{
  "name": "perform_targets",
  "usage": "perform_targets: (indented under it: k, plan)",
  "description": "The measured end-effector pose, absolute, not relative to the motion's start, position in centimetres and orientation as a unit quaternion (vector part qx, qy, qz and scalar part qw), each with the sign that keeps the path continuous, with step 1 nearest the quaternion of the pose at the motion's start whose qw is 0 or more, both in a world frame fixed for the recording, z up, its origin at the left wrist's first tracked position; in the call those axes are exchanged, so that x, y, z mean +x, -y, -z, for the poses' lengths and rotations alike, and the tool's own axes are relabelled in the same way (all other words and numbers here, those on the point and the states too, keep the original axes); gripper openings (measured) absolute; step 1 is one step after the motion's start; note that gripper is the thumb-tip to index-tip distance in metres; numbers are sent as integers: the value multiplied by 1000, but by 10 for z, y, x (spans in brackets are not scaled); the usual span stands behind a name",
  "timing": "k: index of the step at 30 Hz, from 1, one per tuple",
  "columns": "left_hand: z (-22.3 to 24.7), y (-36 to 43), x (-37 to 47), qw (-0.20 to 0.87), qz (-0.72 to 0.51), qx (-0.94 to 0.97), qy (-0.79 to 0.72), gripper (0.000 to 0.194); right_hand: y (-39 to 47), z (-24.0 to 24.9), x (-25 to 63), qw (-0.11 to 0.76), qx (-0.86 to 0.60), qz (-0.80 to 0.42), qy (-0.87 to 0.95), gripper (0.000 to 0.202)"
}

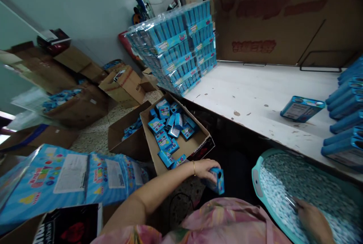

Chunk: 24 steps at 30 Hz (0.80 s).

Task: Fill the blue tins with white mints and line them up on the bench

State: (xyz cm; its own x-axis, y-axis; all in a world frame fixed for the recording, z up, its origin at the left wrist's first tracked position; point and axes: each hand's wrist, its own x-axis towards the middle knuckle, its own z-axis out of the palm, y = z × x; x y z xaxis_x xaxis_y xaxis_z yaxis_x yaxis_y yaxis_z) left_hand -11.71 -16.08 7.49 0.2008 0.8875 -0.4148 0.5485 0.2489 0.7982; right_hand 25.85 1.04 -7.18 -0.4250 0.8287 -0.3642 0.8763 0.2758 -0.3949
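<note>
Grasping one small blue box (217, 181) above the lap: left hand (206, 170), wrist banded, forearm slanting in from lower left, fingers curled over the upper part of the box. Right hand (314, 219), blurred, closed round a metal tool (291, 201) angled into pale pellets (275, 187), these in a teal basin (256, 176) below the front edge of the white bench (244, 89). Also present: single box (302, 108) near that front edge, grouped boxes (344, 149) at the bench's right end, open carton (185, 145) of loose boxes beyond the left hand.
</note>
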Motion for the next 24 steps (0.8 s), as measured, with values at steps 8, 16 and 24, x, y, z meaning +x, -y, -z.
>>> perform_targets:
  k: [8,16,24]
  plan:
    - [-80,126,-80,558,-450,400,-572,43,-5,47,235,-83,586,454,-667,28]
    - [-65,58,-23,473,-454,493,-572,39,-8,-50,262,-167,587,471,-636,32]
    - [-47,24,32,378,-390,600,-587,37,-11,-128,273,-71,536,301,-786,27]
